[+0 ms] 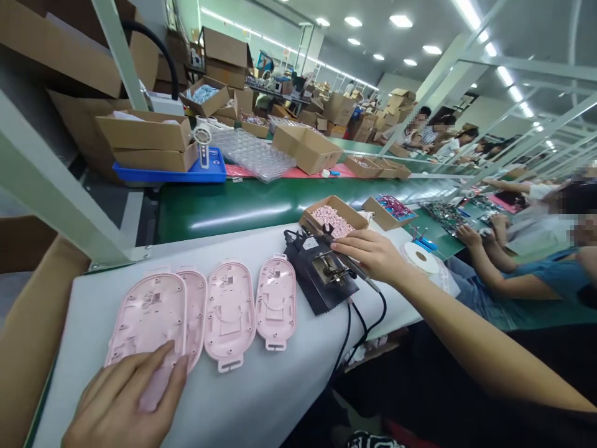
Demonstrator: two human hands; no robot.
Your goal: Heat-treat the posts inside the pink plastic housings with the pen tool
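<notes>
My left hand point(125, 398) is closed on the lower edge of a pink plastic shell point(153, 305), with the thumb at its right side. That shell is raised over a second pink shell point(196, 311), hiding part of it. Two more pink shells, a larger one point(229, 311) and a narrower one point(276, 298), lie to the right with their insides up. My right hand point(366, 252) is closed around a slim grey pen-shaped tool point(359, 272) with a cable. The tool is over a black box point(312, 280) with a metal bracket on top.
A carton of small pink parts point(332, 218) stands behind the black box. A white roll point(420, 257) lies right of my forearm. Black cables point(357, 330) hang over the table's front edge. Beyond runs a green conveyor belt point(233, 208); co-workers point(527, 249) sit at right.
</notes>
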